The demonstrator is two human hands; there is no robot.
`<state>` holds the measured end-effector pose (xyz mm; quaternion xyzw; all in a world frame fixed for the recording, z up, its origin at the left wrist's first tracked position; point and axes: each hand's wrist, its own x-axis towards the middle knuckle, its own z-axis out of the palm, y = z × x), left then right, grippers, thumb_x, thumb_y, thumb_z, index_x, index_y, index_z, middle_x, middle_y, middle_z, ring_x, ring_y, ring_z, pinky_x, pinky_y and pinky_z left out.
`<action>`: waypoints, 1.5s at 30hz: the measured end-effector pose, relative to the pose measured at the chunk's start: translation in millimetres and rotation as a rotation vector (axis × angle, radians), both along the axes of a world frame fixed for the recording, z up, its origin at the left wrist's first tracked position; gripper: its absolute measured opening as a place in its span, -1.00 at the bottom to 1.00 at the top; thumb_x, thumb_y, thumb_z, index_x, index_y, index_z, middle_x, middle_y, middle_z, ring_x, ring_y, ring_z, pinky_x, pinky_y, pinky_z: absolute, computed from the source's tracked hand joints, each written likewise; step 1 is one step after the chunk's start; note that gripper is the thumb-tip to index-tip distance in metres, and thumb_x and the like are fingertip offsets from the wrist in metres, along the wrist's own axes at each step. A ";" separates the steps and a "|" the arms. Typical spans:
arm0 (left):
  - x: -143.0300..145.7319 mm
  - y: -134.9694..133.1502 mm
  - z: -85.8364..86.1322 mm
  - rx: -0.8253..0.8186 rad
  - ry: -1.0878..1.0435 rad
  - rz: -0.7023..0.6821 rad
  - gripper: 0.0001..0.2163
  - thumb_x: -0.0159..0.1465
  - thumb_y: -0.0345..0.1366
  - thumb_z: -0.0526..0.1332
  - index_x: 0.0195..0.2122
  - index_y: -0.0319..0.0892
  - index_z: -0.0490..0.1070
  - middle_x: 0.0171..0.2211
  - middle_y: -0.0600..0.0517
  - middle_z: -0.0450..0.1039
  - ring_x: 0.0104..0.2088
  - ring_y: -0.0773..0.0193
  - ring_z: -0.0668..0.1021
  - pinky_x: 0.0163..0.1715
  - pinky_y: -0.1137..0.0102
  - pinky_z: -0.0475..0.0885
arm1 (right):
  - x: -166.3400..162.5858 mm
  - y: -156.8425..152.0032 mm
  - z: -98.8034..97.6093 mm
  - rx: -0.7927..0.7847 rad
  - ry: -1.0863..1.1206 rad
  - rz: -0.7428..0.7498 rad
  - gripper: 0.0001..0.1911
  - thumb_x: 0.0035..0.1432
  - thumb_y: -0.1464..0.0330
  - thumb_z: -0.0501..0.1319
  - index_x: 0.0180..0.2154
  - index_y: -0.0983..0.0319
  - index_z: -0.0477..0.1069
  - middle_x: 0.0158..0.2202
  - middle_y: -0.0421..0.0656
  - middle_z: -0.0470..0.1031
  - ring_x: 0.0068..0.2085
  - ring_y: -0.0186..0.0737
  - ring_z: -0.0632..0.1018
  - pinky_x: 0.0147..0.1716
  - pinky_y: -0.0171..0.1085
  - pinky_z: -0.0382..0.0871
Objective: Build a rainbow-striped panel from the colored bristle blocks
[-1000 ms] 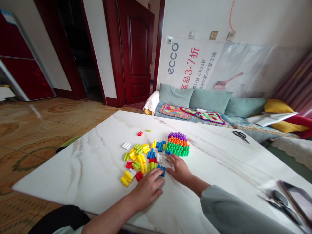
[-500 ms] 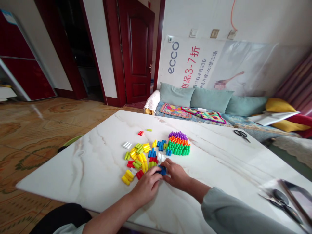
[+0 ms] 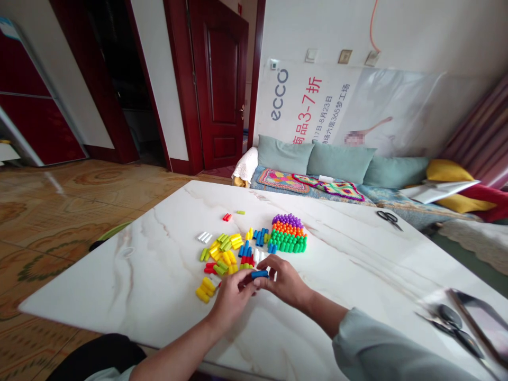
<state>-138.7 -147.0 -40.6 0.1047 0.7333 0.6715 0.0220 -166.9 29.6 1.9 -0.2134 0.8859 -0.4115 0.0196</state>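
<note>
A blue plastic tube-shaped block is lifted slightly above the near side of the pile, between both hands. My left hand is closed around its left end. My right hand has thumb and fingers closed about its right end. Beyond the hands lie white blocks, red blocks and blue blocks. Yellow blocks and yellow-green blocks spread to the left. A neat group of green blocks, with orange and purple ones behind, stands upright at the back right.
The marble-patterned table carries black scissors at its far right. A second pair of scissors and a dark-framed phone-like object lie near the right edge. A sofa stands behind the table.
Both hands have raised the blue block off the table and turned it so it lies sideways between them. The camera view has shifted slightly.
</note>
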 end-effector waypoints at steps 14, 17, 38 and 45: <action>-1.8 3.1 -18.1 -0.059 -0.052 -0.045 -0.76 0.11 -0.38 0.24 -0.17 -0.23 0.44 -0.23 -0.08 0.56 -0.24 0.21 0.59 -0.19 0.32 0.50 | -29.0 44.1 -9.1 0.168 0.104 -0.246 -0.88 0.03 0.42 0.16 -0.37 0.24 0.46 -0.41 -0.14 0.50 -0.36 -0.24 0.50 -0.31 -0.29 0.33; -0.5 3.7 -22.7 -0.170 0.012 -0.105 -0.79 0.11 -0.44 0.19 -0.21 -0.23 0.48 -0.24 -0.07 0.57 -0.24 0.23 0.58 -0.18 0.34 0.48 | -37.8 63.4 -15.5 0.388 0.150 -0.282 -0.87 0.04 0.45 0.14 -0.40 0.24 0.47 -0.36 -0.12 0.50 -0.32 -0.23 0.49 -0.28 -0.31 0.30; -0.6 3.3 -19.0 -0.269 0.075 -0.134 -0.79 0.11 -0.45 0.17 -0.25 -0.22 0.51 -0.26 -0.05 0.57 -0.27 0.24 0.57 -0.21 0.39 0.47 | -22.4 50.6 -22.3 0.526 0.074 -0.214 -0.81 0.10 0.31 0.16 -0.24 0.13 0.51 -0.22 -0.19 0.50 -0.37 -0.34 0.46 -0.34 -0.35 0.21; -1.2 3.4 -19.1 -0.268 0.075 -0.136 -0.79 0.11 -0.45 0.17 -0.24 -0.23 0.51 -0.25 -0.06 0.56 -0.26 0.23 0.58 -0.20 0.37 0.47 | -26.9 52.5 -30.0 0.517 0.107 -0.157 -0.70 0.13 0.31 0.13 -0.09 0.14 0.46 -0.05 -0.13 0.44 -0.32 -0.29 0.49 -0.29 -0.31 0.29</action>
